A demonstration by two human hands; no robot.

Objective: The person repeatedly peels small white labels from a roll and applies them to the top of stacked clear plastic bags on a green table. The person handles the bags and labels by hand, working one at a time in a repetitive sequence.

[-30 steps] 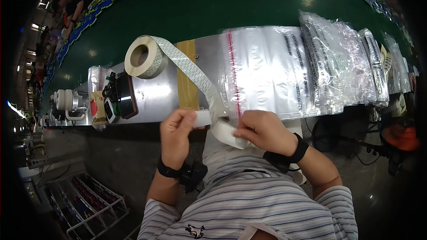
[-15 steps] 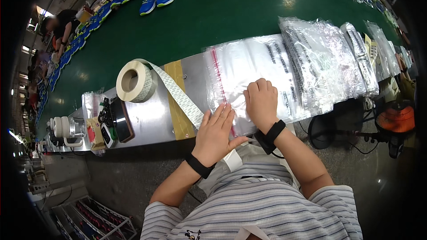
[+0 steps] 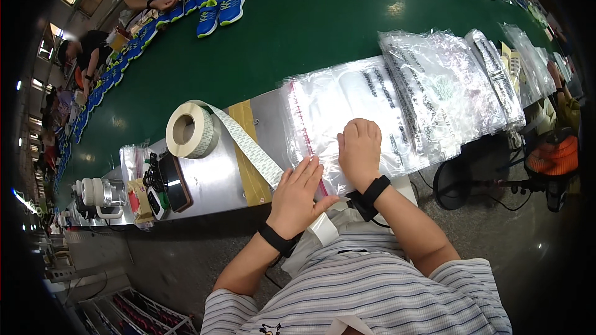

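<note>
On the metal counter (image 3: 217, 177), a clear plastic bag (image 3: 347, 102) with a red strip along its open edge lies flat in front of the person. Left hand (image 3: 297, 195) presses on the bag's near corner, fingers (image 3: 307, 170) straight and close together. Right hand (image 3: 359, 149) rests knuckles-up on the bag just beside it, fingers curled under; whether they pinch anything cannot be told. A roll of tape (image 3: 189, 129) stands to the left, its strip running to the left hand. More bags (image 3: 447, 84) overlap to the right. Blue shoes (image 3: 220, 9) sit on the green belt (image 3: 310, 31) beyond.
</note>
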